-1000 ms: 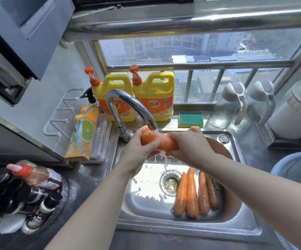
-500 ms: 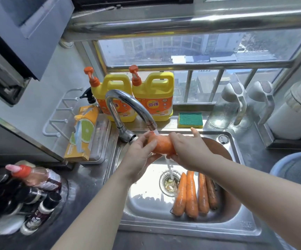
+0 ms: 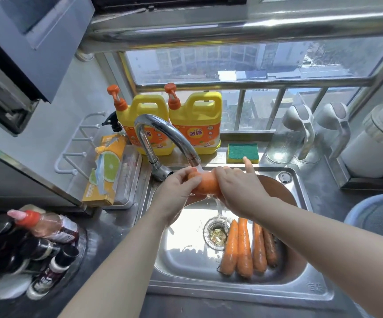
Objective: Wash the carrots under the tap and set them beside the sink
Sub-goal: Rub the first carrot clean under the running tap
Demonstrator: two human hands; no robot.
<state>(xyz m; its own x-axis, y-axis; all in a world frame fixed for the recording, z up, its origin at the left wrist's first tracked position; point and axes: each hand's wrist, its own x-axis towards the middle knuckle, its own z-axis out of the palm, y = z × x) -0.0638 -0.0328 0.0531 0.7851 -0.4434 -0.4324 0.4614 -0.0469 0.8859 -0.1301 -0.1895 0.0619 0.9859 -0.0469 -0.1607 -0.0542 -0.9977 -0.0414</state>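
Note:
I hold one orange carrot (image 3: 205, 184) right under the spout of the curved steel tap (image 3: 163, 131), and water runs over it into the sink (image 3: 185, 255). My left hand (image 3: 176, 191) grips its left end from below. My right hand (image 3: 236, 189) wraps its right end, index finger sticking out. Several more carrots (image 3: 245, 246) lie side by side in the basin, right of the drain (image 3: 216, 232). A brown bowl (image 3: 277, 191) sits at the back of the sink, partly hidden by my right arm.
Two yellow detergent jugs (image 3: 195, 120) and a green sponge (image 3: 242, 152) stand behind the sink. A tray with an orange box (image 3: 105, 171) lies to the left. Sauce bottles (image 3: 36, 249) crowd the lower left. Clear jugs (image 3: 296, 134) and a blue basket (image 3: 378, 214) are on the right.
My hands have slid closer together along the carrot, covering more of it. The carrot stays under the running water. The carrots in the basin have not moved.

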